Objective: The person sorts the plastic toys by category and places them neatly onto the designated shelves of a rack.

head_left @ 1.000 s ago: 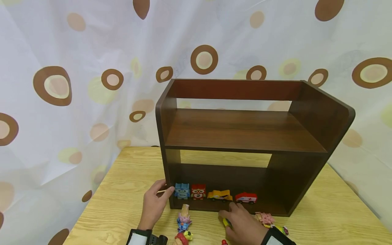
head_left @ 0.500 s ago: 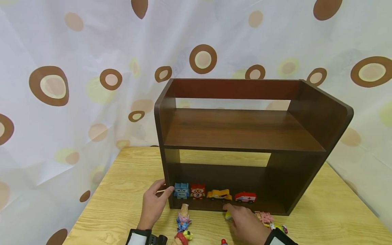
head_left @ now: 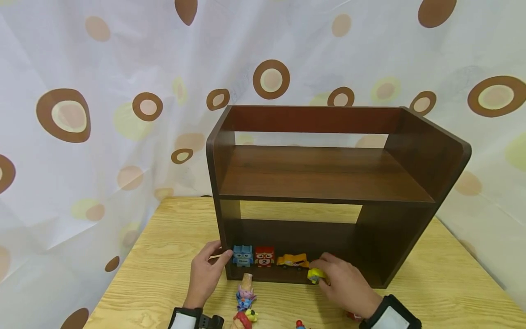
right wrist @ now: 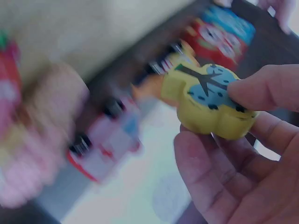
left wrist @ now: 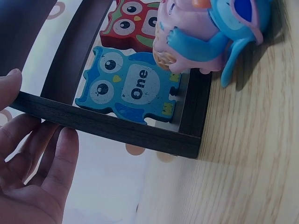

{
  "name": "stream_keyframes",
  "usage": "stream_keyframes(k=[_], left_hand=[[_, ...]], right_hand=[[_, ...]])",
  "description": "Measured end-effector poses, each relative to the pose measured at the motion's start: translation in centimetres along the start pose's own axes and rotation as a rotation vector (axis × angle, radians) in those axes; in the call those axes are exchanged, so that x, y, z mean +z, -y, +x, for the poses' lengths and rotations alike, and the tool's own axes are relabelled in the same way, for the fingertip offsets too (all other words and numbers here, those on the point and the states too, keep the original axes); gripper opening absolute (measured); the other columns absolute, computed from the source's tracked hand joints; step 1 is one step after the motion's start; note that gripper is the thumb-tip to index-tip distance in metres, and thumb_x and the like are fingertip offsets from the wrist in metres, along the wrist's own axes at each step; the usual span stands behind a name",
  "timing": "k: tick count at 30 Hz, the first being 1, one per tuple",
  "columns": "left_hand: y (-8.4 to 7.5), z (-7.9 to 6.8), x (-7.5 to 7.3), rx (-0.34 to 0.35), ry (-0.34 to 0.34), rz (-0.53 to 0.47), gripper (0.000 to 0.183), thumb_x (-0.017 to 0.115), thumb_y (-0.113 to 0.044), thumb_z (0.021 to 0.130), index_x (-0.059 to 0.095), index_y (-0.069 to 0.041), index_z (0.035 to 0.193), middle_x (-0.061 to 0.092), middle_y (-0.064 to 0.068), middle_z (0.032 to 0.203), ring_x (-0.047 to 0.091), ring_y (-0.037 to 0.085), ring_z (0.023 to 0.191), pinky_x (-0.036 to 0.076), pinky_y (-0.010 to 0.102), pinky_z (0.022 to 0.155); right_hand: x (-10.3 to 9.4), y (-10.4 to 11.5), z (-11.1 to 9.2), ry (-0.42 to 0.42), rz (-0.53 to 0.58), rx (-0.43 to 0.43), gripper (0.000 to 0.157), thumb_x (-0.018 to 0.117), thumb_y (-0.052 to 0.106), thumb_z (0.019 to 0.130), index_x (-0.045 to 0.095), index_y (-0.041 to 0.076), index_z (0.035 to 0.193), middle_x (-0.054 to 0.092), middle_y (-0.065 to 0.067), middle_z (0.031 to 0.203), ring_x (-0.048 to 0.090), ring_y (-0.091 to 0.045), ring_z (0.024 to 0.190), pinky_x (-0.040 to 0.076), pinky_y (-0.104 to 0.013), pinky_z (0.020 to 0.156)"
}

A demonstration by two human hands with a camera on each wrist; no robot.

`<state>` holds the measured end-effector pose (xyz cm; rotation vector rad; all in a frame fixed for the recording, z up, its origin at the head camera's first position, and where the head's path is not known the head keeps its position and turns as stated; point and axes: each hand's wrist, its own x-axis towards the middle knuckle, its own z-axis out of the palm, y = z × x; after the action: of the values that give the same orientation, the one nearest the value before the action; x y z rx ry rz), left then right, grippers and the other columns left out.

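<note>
From the head view, a yellow toy (head_left: 317, 275) is pinched by the right hand (head_left: 345, 285) at the shelf (head_left: 328, 173) bottom, on the bench (head_left: 164, 274). Beside it, the left hand (head_left: 205, 274) rests relaxed against the shelf's side. At the left wrist, a blue owl block (left wrist: 128, 88) is seen. At the right wrist, the toy is gripped between thumb and fingers (right wrist: 219, 186).

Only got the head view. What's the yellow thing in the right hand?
Observer: A yellow toy clock with a blue face and black hands, pinched in the right hand.
Operator: Head view hides the ambulance. Gone?
Observer: No, the right wrist view shows a blurred red and white toy car in the shelf, just beyond the clock.
Operator: What's on the blue block?
Observer: The blue owl block reads "One".
Operator: Left hand gripping the shelf?
Observer: The left hand has its fingertips against the shelf side panel.
</note>
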<state>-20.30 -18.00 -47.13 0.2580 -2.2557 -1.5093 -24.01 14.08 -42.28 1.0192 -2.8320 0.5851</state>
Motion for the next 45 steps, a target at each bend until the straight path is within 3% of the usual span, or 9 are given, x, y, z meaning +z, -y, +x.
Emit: stream_keyframes(k=[3,7,12,25,33,45], left_hand=[[0.0,0.0,0.0,-0.003,0.002,0.000,0.032,0.072,-0.024,0.091,0.070,-0.017,0.122,0.071,0.004,0.118,0.068,0.024,0.107,0.059,0.040,0.091],[0.0,0.0,0.0,-0.002,0.005,-0.001,0.031,0.072,-0.024,0.091,0.070,-0.016,0.121,0.071,0.005,0.118,0.068,0.025,0.108,0.059,0.040,0.091],[0.1,0.0,-0.1,-0.001,0.000,0.008,0.030,0.072,-0.023,0.092,0.070,-0.016,0.120,0.070,0.004,0.119,0.067,0.025,0.108,0.060,0.038,0.089],[0.1,0.0,-0.1,-0.020,0.002,0.017,0.030,0.071,-0.023,0.092,0.070,-0.016,0.122,0.070,0.006,0.121,0.067,0.026,0.110,0.059,0.041,0.091],[0.0,0.1,0.0,-0.018,0.000,0.012,0.030,0.071,-0.022,0.092,0.070,-0.016,0.121,0.070,0.006,0.120,0.067,0.026,0.110,0.058,0.043,0.093],[0.0,0.0,0.0,-0.018,-0.002,0.010,0.029,0.071,-0.023,0.092,0.070,-0.016,0.121,0.070,0.005,0.119,0.067,0.025,0.109,0.058,0.041,0.092]], right_hand=[[-2.1,-0.4,0.3,-0.063,-0.051,0.033,0.026,0.074,0.007,0.082,0.073,0.013,0.107,0.069,0.003,0.099,0.058,-0.003,0.079,0.046,-0.021,0.061],[-4.4,-1.7,0.6,-0.141,-0.097,0.049,0.026,0.075,0.006,0.082,0.074,0.012,0.106,0.074,-0.004,0.105,0.068,-0.017,0.089,0.056,-0.033,0.068],[-5.3,-3.9,0.8,-0.165,-0.117,0.078,0.026,0.076,0.005,0.081,0.074,0.009,0.107,0.074,-0.009,0.106,0.069,-0.020,0.084,0.057,-0.040,0.067],[-2.3,-7.4,0.7,-0.070,-0.122,0.190,0.022,0.072,-0.002,0.081,0.072,0.004,0.102,0.072,-0.013,0.102,0.067,-0.024,0.084,0.059,-0.046,0.072],[-1.4,-7.9,0.6,-0.034,-0.215,0.204,0.025,0.075,-0.005,0.076,0.071,0.005,0.099,0.071,-0.011,0.096,0.067,-0.023,0.079,0.059,-0.046,0.069],[-0.8,-8.0,0.1,0.002,-0.225,0.238,0.026,0.075,-0.005,0.075,0.070,0.006,0.099,0.070,-0.009,0.093,0.066,-0.023,0.078,0.058,-0.045,0.065]])
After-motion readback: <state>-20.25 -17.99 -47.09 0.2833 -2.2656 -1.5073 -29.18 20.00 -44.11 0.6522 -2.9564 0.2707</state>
